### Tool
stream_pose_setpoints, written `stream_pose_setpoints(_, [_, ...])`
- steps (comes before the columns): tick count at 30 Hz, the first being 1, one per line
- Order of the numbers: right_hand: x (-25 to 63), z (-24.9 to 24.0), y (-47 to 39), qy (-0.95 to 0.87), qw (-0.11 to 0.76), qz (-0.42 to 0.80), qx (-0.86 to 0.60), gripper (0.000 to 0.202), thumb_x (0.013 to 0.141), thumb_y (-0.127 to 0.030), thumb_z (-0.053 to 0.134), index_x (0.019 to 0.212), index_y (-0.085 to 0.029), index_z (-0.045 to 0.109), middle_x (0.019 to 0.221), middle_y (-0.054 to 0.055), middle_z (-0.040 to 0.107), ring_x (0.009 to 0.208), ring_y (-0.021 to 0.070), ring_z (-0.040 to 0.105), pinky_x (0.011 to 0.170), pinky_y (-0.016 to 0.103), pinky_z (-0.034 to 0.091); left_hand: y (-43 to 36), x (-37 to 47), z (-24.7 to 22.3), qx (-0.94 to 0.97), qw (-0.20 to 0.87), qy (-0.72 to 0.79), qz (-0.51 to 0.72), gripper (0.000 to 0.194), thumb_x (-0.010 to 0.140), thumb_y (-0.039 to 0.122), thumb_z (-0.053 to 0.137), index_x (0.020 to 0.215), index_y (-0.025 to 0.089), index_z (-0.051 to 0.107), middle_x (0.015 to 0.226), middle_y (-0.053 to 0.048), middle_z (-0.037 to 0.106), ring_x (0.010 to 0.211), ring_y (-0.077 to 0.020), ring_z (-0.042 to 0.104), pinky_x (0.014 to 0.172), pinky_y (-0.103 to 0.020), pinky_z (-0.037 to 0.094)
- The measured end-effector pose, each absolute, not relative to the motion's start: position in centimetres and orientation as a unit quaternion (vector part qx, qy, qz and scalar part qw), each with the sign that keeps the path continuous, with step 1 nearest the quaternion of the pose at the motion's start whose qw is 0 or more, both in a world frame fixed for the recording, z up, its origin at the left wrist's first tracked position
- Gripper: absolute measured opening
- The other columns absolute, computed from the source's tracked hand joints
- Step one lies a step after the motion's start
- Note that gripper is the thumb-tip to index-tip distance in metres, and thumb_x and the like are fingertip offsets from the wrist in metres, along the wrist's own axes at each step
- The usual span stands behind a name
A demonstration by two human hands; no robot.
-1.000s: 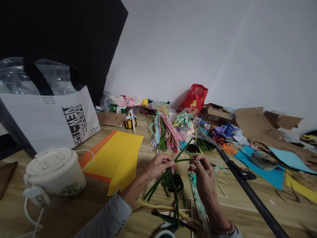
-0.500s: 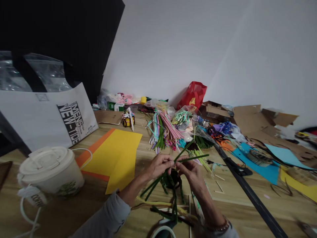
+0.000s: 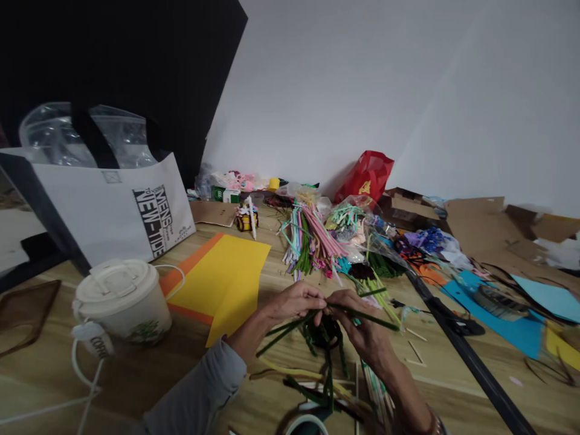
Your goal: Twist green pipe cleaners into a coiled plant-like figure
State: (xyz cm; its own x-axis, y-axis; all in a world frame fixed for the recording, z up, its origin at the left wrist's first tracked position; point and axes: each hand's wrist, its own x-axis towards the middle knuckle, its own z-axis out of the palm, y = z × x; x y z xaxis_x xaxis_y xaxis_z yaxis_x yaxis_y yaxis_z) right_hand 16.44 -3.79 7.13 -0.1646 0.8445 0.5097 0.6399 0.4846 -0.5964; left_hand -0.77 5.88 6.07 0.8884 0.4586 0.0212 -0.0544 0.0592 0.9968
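My left hand (image 3: 296,302) and my right hand (image 3: 351,311) meet over the wooden table, thumbs and fingertips pinched close together. Between them they grip dark green pipe cleaners (image 3: 369,317), whose ends stick out to both sides, two toward the lower left and two toward the right. The spot where the pieces cross is covered by my fingers. Just below the hands stands a dark green pipe-cleaner figure (image 3: 328,362), partly hidden, with drooping strips. A roll of tape (image 3: 307,424) shows at the bottom edge, near yellow and brown strips (image 3: 290,370).
Bundled coloured pipe cleaners (image 3: 312,238) lie ahead, with a red bag (image 3: 366,175) behind. To the left are yellow sheets (image 3: 238,263), a lidded white pot (image 3: 122,302) and a white bag (image 3: 113,205). A black strip (image 3: 471,356), blue sheets (image 3: 512,320) and cardboard (image 3: 480,226) lie right.
The right-hand pipe-cleaner ends have swung: one that pointed up now slopes down to the right. My right hand has turned, its back more upward. The view has shifted left.
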Motion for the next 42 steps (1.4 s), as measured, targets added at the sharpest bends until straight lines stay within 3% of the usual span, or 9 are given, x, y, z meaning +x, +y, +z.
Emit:
stream_pose_setpoints(8, [16.4,6.8,-3.9,-0.729,0.441,0.179,-0.491,0.016,0.089,-0.027,0.05,0.087,-0.023,0.066,0.087,0.006,0.063,0.065,0.017,0.06,0.06,0.029,0.048,5.8,-0.9,6.2,0.709,0.661,0.178,0.169,0.043,0.078,0.05,0.058,0.079,0.009,0.067,0.066,-0.005,0.065,0.04,-0.0045,0.028,0.041,-0.023,0.015])
stream_pose_setpoints(12, [16.6,6.6,-3.7,-0.71,0.443,0.18,-0.516,0.017,0.086,-0.032,0.054,0.078,-0.023,0.066,0.079,0.005,0.063,0.065,0.018,0.059,0.059,0.028,0.047,5.6,-0.7,6.4,0.758,0.592,0.2,0.186,0.032,0.082,0.039,0.054,0.077,0.011,0.068,0.067,-0.004,0.065,0.047,-0.0069,0.039,0.046,-0.02,0.025])
stream_pose_setpoints(15, [16.6,6.1,-3.6,-0.679,0.455,0.208,-0.537,0.017,0.085,-0.035,0.056,0.081,-0.022,0.065,0.075,0.004,0.063,0.061,0.0173,0.059,0.054,0.027,0.046,5.3,-0.5,6.6,0.795,0.525,0.221,0.208,0.025,0.083,0.03,0.051,0.078,0.012,0.068,0.067,-0.003,0.066,0.057,-0.0101,0.049,0.053,-0.02,0.031])
stream_pose_setpoints(21, [16.1,5.4,-3.3,-0.61,0.472,0.299,-0.562,0.02,0.085,-0.04,0.055,0.081,-0.021,0.062,0.058,0.0,0.062,0.051,0.0168,0.059,0.048,0.026,0.043,4.1,-0.2,7.0,0.878,0.328,0.253,0.24,0.024,0.084,0.019,0.047,0.07,0.015,0.066,0.062,-0.001,0.062,0.058,-0.0122,0.051,0.057,-0.022,0.031])
stream_pose_setpoints(26, [16.1,5.4,-3.0,-0.552,0.486,0.366,-0.57,0.025,0.079,-0.045,0.06,0.076,-0.02,0.061,0.051,-0.001,0.061,0.047,0.0161,0.058,0.045,0.025,0.043,3.6,0.0,7.1,0.913,0.23,0.241,0.237,0.025,0.089,0.02,0.043,0.081,0.017,0.066,0.077,-0.005,0.066,0.07,-0.0157,0.057,0.064,-0.024,0.034])
stream_pose_setpoints(31, [16.2,5.3,-2.9,-0.543,0.473,0.343,-0.603,0.027,0.079,-0.046,0.061,0.077,-0.019,0.06,0.051,0.0,0.061,0.047,0.0171,0.059,0.045,0.026,0.043,3.4,0.3,6.9,0.898,0.249,0.273,0.238,0.02,0.087,0.023,0.047,0.085,0.018,0.066,0.08,-0.006,0.066,0.076,-0.0178,0.058,0.068,-0.024,0.036])
stream_pose_setpoints(35, [15.9,5.6,-3.1,-0.529,0.515,0.311,-0.598,0.028,0.08,-0.046,0.06,0.091,-0.02,0.057,0.054,-0.001,0.06,0.049,0.0173,0.06,0.047,0.026,0.045,4.1,0.3,6.9,0.86,0.293,0.323,0.263,0.019,0.084,0.025,0.05,0.074,0.018,0.064,0.066,-0.002,0.062,0.066,-0.0157,0.055,0.063,-0.024,0.035])
stream_pose_setpoints(38, [15.8,6.1,-3.4,-0.503,0.605,0.231,-0.572,0.03,0.081,-0.043,0.061,0.102,-0.023,0.054,0.067,-0.001,0.059,0.057,0.0151,0.059,0.052,0.026,0.047,5.3,0.2,6.3,0.805,0.4,0.326,0.292,0.022,0.082,0.027,0.05,0.065,0.016,0.06,0.057,0.0,0.058,0.058,-0.0135,0.053,0.059,-0.023,0.035])
stream_pose_setpoints(42, [15.8,6.4,-3.5,-0.47,0.661,0.199,-0.55,0.022,0.081,-0.041,0.061,0.092,-0.023,0.055,0.067,-0.003,0.052,0.057,0.0116,0.052,0.05,0.022,0.043,6.7,0.1,5.4,0.712,0.543,0.298,0.331,0.028,0.079,0.035,0.053,0.061,0.014,0.058,0.054,0.001,0.056,0.049,-0.0093,0.044,0.05,-0.02,0.03])
